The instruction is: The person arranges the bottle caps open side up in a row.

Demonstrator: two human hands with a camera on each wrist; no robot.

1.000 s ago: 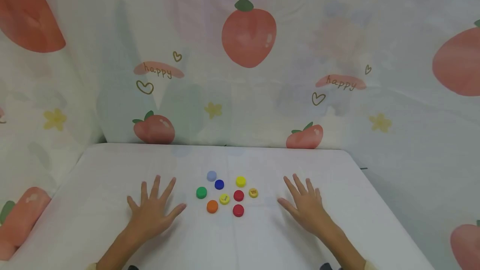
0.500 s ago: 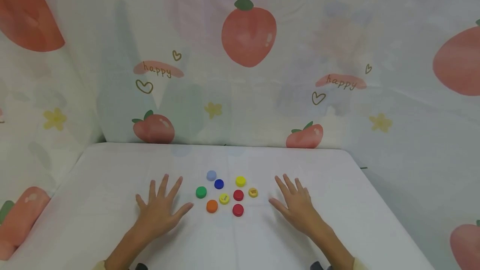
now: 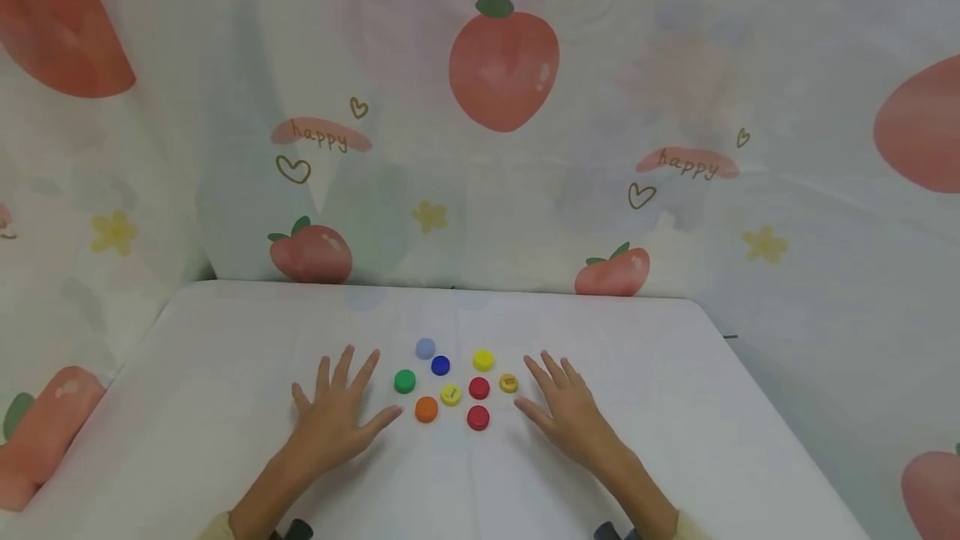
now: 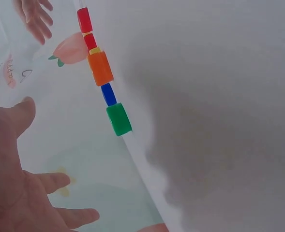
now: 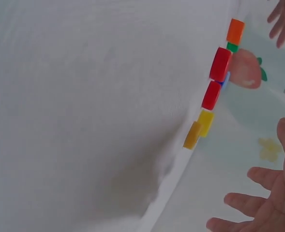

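Several coloured bottle caps lie loosely grouped mid-table in the head view: a light blue cap (image 3: 425, 348), a dark blue cap (image 3: 440, 366), a green cap (image 3: 405, 382), an orange cap (image 3: 426, 409), a yellow cap (image 3: 483, 360), a yellow cap with a dark mark (image 3: 451, 395), a golden cap with print (image 3: 508, 383), and two red caps, the nearer red cap (image 3: 477, 417) in front. My left hand (image 3: 332, 422) is spread left of the green and orange caps, holding nothing. On the right, my right hand (image 3: 570, 417) is likewise spread, nearest the golden cap. Both hover over the table, casting shadows.
A white-covered table (image 3: 240, 340) lies under the caps. Behind and beside it hangs a pale curtain (image 3: 525, 190) printed with peaches, hearts and flowers. Dark straps show at both wrists.
Both hands have moved inward toward the caps, the left one to the right and the right one to the left. The caps have stayed in place.
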